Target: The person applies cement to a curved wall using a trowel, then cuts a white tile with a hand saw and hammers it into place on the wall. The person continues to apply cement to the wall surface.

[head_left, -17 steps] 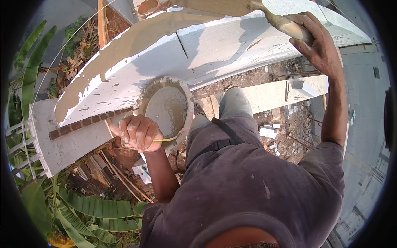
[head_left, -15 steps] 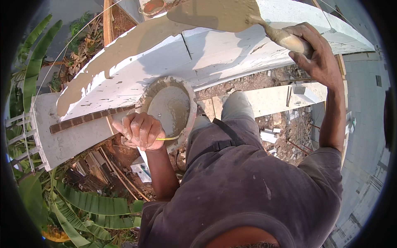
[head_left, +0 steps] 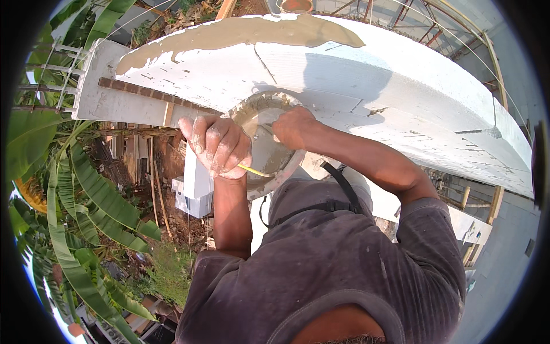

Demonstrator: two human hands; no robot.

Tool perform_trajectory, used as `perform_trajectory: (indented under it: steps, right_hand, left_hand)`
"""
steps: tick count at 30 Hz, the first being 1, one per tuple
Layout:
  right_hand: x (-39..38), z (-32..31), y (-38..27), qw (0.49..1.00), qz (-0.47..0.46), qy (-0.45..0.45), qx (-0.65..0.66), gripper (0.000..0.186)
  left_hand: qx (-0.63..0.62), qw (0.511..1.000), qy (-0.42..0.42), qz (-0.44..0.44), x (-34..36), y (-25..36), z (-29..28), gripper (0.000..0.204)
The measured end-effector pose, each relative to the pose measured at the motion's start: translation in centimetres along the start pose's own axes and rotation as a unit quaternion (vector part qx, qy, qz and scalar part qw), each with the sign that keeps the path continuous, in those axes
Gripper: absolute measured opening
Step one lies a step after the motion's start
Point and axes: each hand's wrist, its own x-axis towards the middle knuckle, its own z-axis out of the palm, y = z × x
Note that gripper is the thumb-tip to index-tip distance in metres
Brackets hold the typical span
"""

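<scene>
My left hand [head_left: 217, 144], dusted with dried mortar, is closed round a thin yellow bucket handle [head_left: 253, 170]. Just beyond it the round bucket [head_left: 293, 165] stands against the white block wall [head_left: 424, 86], its inside coated with grey mortar. My right hand [head_left: 293, 127] reaches over the bucket, gripping a trowel [head_left: 276, 138]. The fingers and the bucket hide most of that trowel, blade included. Along the left part of the wall's top lies a long wet layer of mortar [head_left: 240, 35], tapering to a point at its right end.
A concrete slab [head_left: 91, 94] with rods sticking out adjoins the wall's left end. White blocks [head_left: 197, 180] lie below my left arm, and banana leaves [head_left: 109, 189] fill the lower left. Boards [head_left: 467, 223] run below on the right. A string [head_left: 435, 26] crosses above the wall.
My right hand has swung the trowel from above the wall down to the bucket. The mortar layer on the wall top now shows uncovered. My left hand keeps its grip; the view has shifted.
</scene>
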Motion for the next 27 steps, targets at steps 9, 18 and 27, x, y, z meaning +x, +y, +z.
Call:
perform_trajectory:
  steps: [9,18,27]
  right_hand:
    - [-17.3,-6.5,8.6,0.978,0.012,0.023,0.207,0.037]
    - [-29.0,-15.9,12.9,0.920,0.114,0.124,0.355,0.042]
    - [-31.7,-16.7,14.8,0.934,0.243,0.251,0.078,0.049]
  left_hand:
    - [0.038,0.992,-0.059,0.106,1.9,-9.8,3.9,0.051]
    - [0.011,0.988,-0.087,0.123,3.8,-14.8,6.5,0.046]
    - [0.003,0.989,-0.029,0.148,0.8,-15.0,3.8,0.050]
